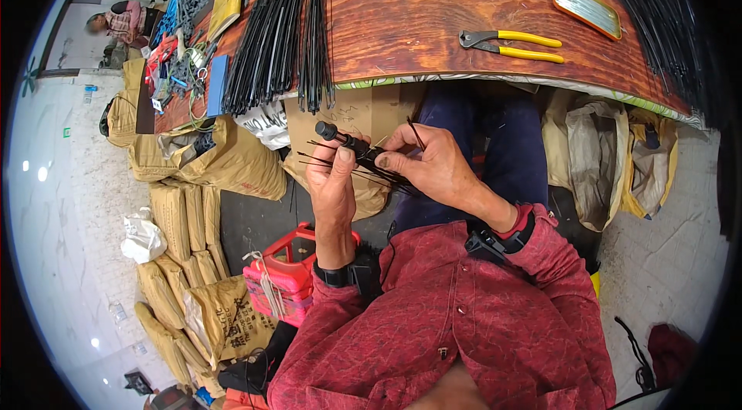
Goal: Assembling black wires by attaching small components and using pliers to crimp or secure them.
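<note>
In front of my lap, both hands hold what looks like a black umbrella frame (363, 153), slanting down to the right, with a thick round end at the upper left. My left hand (334, 182) is closed around it just below that end, thumb on top. Several thin dark ribs or wires stick out past its fingers. My right hand (440, 170) pinches the thin ribs farther along, thumb and fingers pressed together. A short dark rod (416, 134) sticks up by its fingers. The lower end of the frame is partly hidden by my right hand.
Ahead stands a reddish wooden table (402, 31). On it lie bundles of black rods (267, 47), cutting pliers with yellow handles (525, 47) and a tin of thin silvery pieces (587, 8). Brown sacks (185, 217) and a red plastic stool (286, 279) are left; open sacks (595, 155) right.
</note>
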`<state>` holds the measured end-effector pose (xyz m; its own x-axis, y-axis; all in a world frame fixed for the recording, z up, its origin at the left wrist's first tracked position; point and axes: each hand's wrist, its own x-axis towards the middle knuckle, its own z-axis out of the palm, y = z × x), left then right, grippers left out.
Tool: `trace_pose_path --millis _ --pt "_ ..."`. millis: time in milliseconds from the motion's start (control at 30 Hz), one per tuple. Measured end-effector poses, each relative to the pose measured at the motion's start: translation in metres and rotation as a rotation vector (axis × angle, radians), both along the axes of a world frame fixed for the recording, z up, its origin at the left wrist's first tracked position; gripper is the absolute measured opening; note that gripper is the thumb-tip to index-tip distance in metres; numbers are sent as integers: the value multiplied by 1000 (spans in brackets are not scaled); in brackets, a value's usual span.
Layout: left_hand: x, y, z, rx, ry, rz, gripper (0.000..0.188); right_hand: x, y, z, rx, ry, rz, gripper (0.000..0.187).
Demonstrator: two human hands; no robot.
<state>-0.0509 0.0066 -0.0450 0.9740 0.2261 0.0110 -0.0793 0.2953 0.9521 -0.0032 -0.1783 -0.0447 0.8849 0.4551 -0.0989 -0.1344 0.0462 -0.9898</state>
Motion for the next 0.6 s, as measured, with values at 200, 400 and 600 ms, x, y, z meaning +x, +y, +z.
trace_pose_path --millis 200,400,600 --pt "3 6 0 34 -1 -56 32 2 -2 0 -34 38 -7 19" --pt "1 1 1 -53 -39 -86 31 4 -5 -7 64 89 8 17" --pt "2 7 11 131 60 -199 35 9 -11 -13 121 125 4 16"
